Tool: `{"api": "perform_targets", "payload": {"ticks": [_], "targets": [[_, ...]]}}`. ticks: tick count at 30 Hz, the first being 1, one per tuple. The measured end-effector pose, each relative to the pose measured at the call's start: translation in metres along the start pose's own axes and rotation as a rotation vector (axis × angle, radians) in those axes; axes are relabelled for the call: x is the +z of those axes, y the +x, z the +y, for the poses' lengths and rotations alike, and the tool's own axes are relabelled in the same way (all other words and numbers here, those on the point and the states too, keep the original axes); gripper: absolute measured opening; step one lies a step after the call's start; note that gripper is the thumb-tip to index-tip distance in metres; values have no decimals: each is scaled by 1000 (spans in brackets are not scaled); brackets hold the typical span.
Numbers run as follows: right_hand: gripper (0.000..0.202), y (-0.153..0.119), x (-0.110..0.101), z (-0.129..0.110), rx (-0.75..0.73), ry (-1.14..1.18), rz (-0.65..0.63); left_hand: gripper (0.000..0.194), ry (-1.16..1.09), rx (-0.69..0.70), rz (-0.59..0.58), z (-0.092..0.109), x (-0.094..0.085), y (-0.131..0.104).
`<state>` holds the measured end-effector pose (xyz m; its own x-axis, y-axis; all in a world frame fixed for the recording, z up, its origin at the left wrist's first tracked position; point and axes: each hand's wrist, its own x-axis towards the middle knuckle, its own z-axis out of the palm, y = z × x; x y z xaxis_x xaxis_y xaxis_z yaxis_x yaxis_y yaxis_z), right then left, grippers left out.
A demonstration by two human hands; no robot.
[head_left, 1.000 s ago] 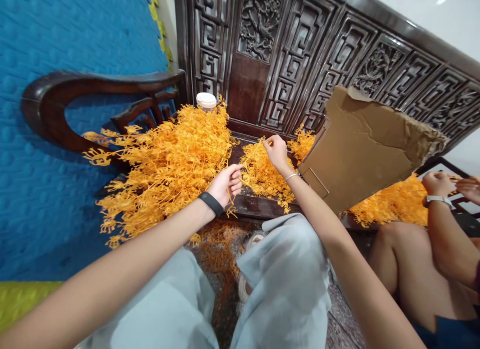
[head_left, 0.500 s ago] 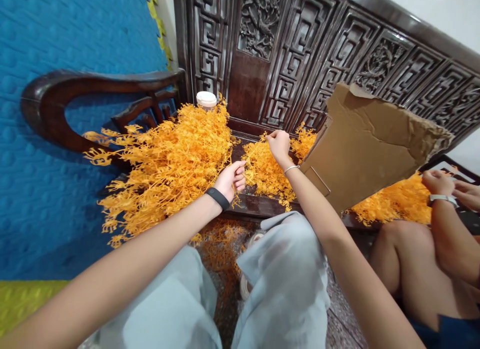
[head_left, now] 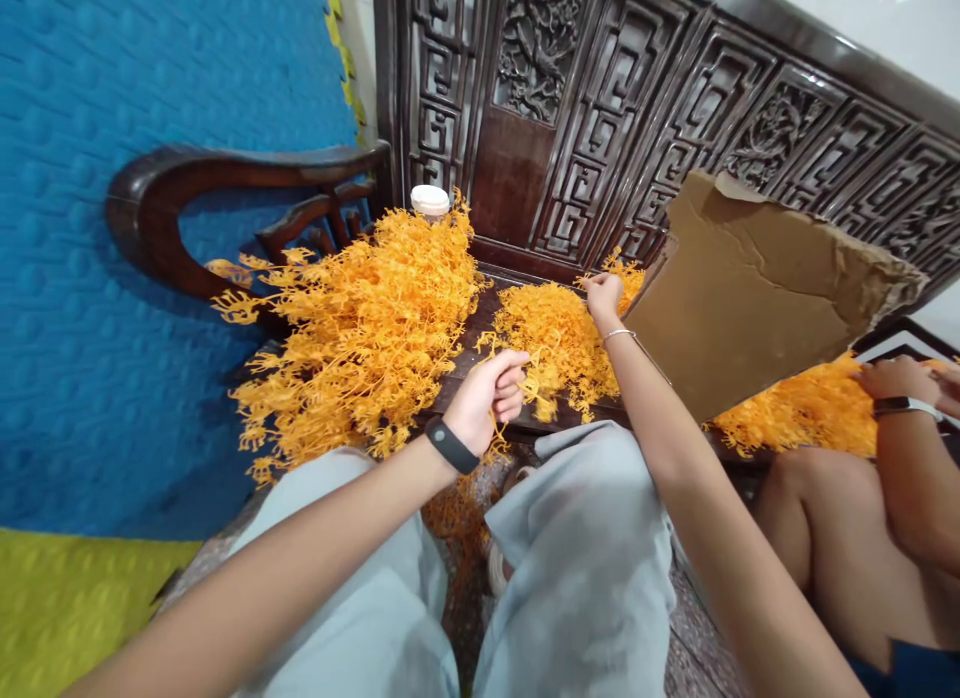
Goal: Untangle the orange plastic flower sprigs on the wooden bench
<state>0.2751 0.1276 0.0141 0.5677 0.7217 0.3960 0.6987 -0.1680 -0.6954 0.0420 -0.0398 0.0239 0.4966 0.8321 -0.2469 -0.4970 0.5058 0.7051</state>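
Note:
My left hand (head_left: 491, 398), with a black band at the wrist, is closed around a thin orange plastic sprig (head_left: 534, 383) whose branches stick out past the fingers. My right hand (head_left: 604, 296), wearing a thin bracelet, is closed in a pinch above the smaller heap of orange pieces (head_left: 551, 328); what it pinches is too small to make out. To the left of both hands lies a large bushy pile of orange plastic sprigs (head_left: 375, 318) on the dark wooden bench (head_left: 465, 363).
A torn cardboard box piece (head_left: 765, 288) stands on the bench to the right. Beyond it, another person's hands (head_left: 900, 383) work by more orange sprigs (head_left: 802, 403). A white-lidded container (head_left: 430, 201) is behind the big pile; a curved armrest (head_left: 142, 213) bounds the left.
My left hand has moved right and down, bringing the sprig away from the big pile. My right hand has shifted right, toward the cardboard. The view has swung slightly.

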Motion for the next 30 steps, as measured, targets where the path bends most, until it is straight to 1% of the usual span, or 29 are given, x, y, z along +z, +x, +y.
{"api": "perform_targets", "payload": {"ticks": [3,7,8,12,15,19,22,24,26,28,30], "targets": [[14,2,0,15,-34,69,-67,42,-13,45,-12,8,-7,-9],[13,-3,3,17,-100,48,-162,42,-46,90,-7,22,-18,-8],[13,-4,3,17,-117,34,-158,42,-53,104,-14,24,-20,-8],[24,-5,2,20,-157,26,-69,42,-54,144,-28,27,-23,-8],[20,-9,1,18,-148,59,-108,42,-55,157,-1,29,-25,-5],[10,-31,1,0,-166,171,-261,43,-58,190,40,36,-30,1],[6,-57,-3,-21,-242,277,-354,42,-65,232,43,43,-33,4],[5,-73,-7,-34,-301,338,-376,41,-72,253,49,47,-34,7],[7,-86,-11,-45,-330,399,-395,41,-77,263,60,48,-35,9],[10,-95,-15,-54,-327,466,-433,41,-78,261,66,48,-36,11],[13,-101,-16,-60,-310,528,-496,41,-72,253,61,47,-36,13]]}}
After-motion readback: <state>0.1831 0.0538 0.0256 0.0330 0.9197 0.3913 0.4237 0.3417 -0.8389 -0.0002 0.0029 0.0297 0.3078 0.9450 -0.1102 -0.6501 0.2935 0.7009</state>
